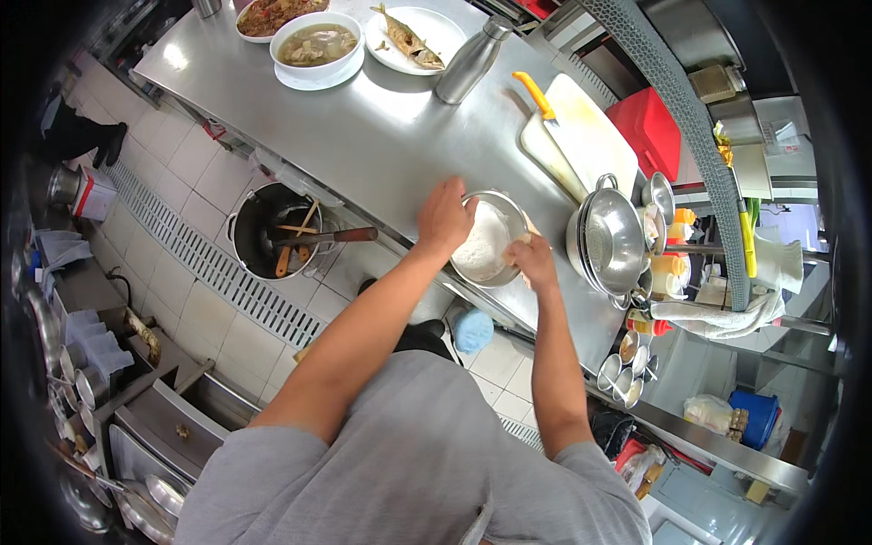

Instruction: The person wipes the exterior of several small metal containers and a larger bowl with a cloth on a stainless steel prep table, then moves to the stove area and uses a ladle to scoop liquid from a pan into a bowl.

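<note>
A round metal bowl (505, 277) stands near the front edge of the steel worktable. White powder (482, 242), apparently flour, lies inside it, partly heaped. My left hand (444, 216) is at the bowl's left rim, its thumb side against the metal; how far the fingers are closed is unclear. On the opposite side my right hand (533, 260) has its fingers curled over the rim. Something pale and thin shows beside the bowl under that hand, too small to identify.
Right of the bowl are stacked metal colanders (613, 228) and an orange-handled knife (537, 97) on cutting boards (593, 129). A steel bottle (473, 61), fish plate (446, 24) and soup bowl (279, 48) stand farther back. A black pot (255, 211) with utensils sits low at left.
</note>
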A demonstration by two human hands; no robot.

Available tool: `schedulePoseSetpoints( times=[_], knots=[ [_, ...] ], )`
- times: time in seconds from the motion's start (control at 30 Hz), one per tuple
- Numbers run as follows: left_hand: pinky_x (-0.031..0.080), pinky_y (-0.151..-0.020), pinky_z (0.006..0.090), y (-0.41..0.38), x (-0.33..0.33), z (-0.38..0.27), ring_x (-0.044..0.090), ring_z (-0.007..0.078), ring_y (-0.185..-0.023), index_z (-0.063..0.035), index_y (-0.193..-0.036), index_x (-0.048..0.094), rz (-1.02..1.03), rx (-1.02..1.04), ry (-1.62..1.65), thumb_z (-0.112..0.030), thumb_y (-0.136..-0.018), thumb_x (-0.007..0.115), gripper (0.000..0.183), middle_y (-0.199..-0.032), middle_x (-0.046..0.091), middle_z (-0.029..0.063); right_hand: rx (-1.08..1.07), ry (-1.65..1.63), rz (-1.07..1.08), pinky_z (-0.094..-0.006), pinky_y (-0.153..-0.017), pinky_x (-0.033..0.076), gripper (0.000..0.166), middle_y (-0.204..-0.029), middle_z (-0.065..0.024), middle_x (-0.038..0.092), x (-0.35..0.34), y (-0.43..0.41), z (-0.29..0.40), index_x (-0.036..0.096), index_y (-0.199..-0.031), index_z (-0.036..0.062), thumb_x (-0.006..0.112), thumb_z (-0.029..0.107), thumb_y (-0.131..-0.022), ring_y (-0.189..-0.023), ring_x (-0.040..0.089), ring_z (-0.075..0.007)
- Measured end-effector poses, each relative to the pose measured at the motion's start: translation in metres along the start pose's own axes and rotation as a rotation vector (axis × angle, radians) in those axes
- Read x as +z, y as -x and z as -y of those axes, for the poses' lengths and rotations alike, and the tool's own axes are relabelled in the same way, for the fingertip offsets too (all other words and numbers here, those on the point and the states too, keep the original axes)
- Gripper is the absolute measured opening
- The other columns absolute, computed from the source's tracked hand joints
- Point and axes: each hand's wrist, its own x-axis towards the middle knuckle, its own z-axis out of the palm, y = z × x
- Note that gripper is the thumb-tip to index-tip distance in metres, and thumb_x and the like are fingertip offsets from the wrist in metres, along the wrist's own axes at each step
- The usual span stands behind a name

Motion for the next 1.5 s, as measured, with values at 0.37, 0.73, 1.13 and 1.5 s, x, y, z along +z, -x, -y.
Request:
schedulePoseSetpoints(
  times=[0.37,0.73,1.13,1.5],
  knots=[
    [0.047,-0.080,0.0439,-0.055,0.007,0.018,0.057,0.0352,-0.094,-0.0026,-0.087,0.060,0.267,0.261,-0.109,-0.029,-0.076,0.074,0.032,-0.103,0.060,0.0136,-0.049,0.364,0.179,-0.0349,-0.063,0.047,0.023,-0.068,-0.0106,0.062,0.002,-0.069,0.044,0.063,-0.087,-0.0012,0.058,0.016,-0.072,-0.066,0.060,-0.0196],
    [0.044,-0.076,0.0428,0.011,-0.002,0.010,0.055,0.0360,-0.091,-0.0012,-0.081,0.050,-0.080,-0.030,0.139,-0.015,-0.075,0.074,0.028,-0.097,0.055,0.0184,0.082,-0.212,-0.235,-0.0283,-0.055,0.044,0.017,-0.070,-0.0044,0.061,0.034,0.020,-0.006,0.062,-0.087,-0.0024,0.056,0.007,-0.073,-0.060,0.055,-0.0120],
    [0.046,-0.080,0.0444,-0.043,0.013,0.011,0.058,0.0342,-0.093,-0.0014,-0.083,0.065,0.287,0.332,-0.106,-0.028,-0.077,0.073,0.028,-0.093,0.061,0.0144,-0.102,0.336,0.165,-0.0336,-0.065,0.048,0.026,-0.074,-0.0112,0.064,0.003,-0.063,0.044,0.063,-0.093,-0.0005,0.057,0.012,-0.071,-0.067,0.060,-0.0192],
    [0.047,-0.078,0.0428,0.001,0.004,-0.009,0.057,0.0332,-0.093,0.0022,-0.082,0.061,0.108,0.058,-0.069,-0.024,-0.076,0.074,0.030,-0.100,0.057,0.0160,0.115,0.004,-0.238,-0.0348,-0.071,0.050,0.028,-0.082,-0.0157,0.068,0.009,0.013,-0.003,0.064,-0.095,-0.0023,0.057,0.013,-0.072,-0.074,0.065,-0.0233]
  ],
)
